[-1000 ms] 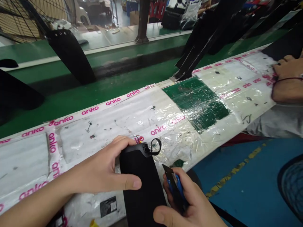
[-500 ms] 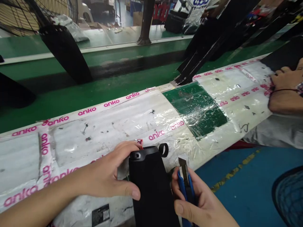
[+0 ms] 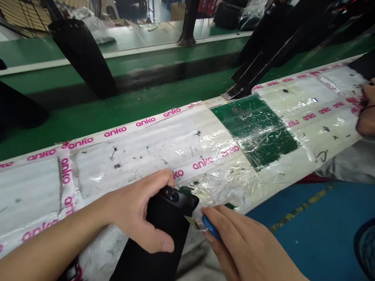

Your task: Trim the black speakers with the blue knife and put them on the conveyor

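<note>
My left hand [image 3: 142, 212] is wrapped round the upper end of a black fabric-covered body [image 3: 148, 257], thumb lying across its front. A smooth black end piece [image 3: 173, 195] with a round opening tops this body, which leans with its lower end toward the bottom left. In my right hand [image 3: 243, 238] is a blue utility knife [image 3: 211, 226], most of its handle hidden by my fingers. The bare blade points left at the body's right edge, just below the end piece. Whether the blade touches the fabric I cannot tell.
A bench [image 3: 152, 144] covered in white sheeting and pink-lettered tape runs beneath my hands, with a green patch [image 3: 258, 128] at right. Behind it lies a green conveyor surface [image 3: 140, 97] with dark uprights. Another person's hand [image 3: 367, 111] rests at the far right.
The black body has tilted, its top now leaning right. My right hand has turned over, bringing the knife blade from upright to pointing left against or near the body. The view has shifted slightly.
</note>
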